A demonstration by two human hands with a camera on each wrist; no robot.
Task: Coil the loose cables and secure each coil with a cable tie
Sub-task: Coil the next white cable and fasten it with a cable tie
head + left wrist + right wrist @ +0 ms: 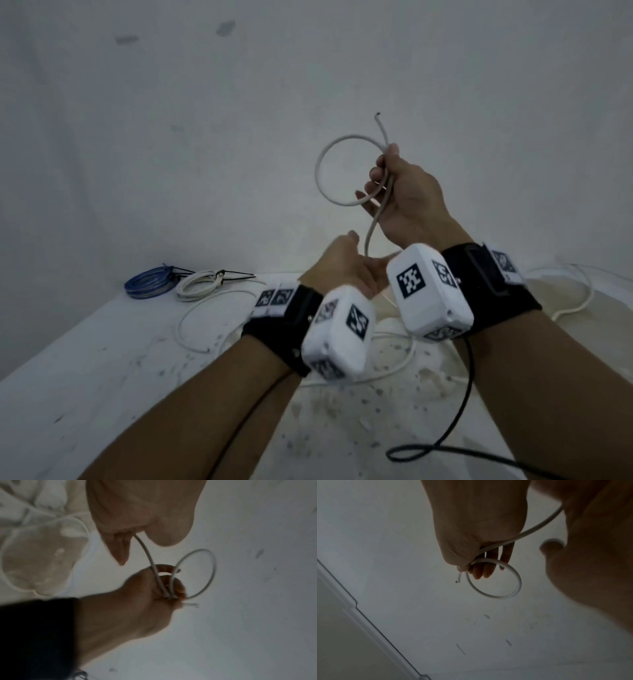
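Currently, lowest in the head view, loose slack of the thin white round-section cable (376, 147) lies in open curves on the speckled white table (102, 359), lower centre and right of frame; a separate black lead (459, 421) trails from the right wrist unit.

Above that, centre frame, the left hand (342, 267) is closed around the cable's running length just below the right hand; in the left wrist view the cable emerges from between its curled fingers (120, 547).

Higher, centre-right, the right hand (404, 192) holds the cable raised off the table, fingers curled round the crossing point of one small first loop; the cut end pokes up past the fingertips. Only a single turn is formed.

Farther back, at mid-left of the head view against the wall, two finished bundles sit on the table: a blue flat-wound cable coil (147, 282) and, touching it on its right, a white cable coil (198, 284), each cinched with a black cable tie (236, 274) with its tail sticking out.

Judgement: two coils done; the third is barely begun. Most winding remains, then its tie. No spare tie visible.
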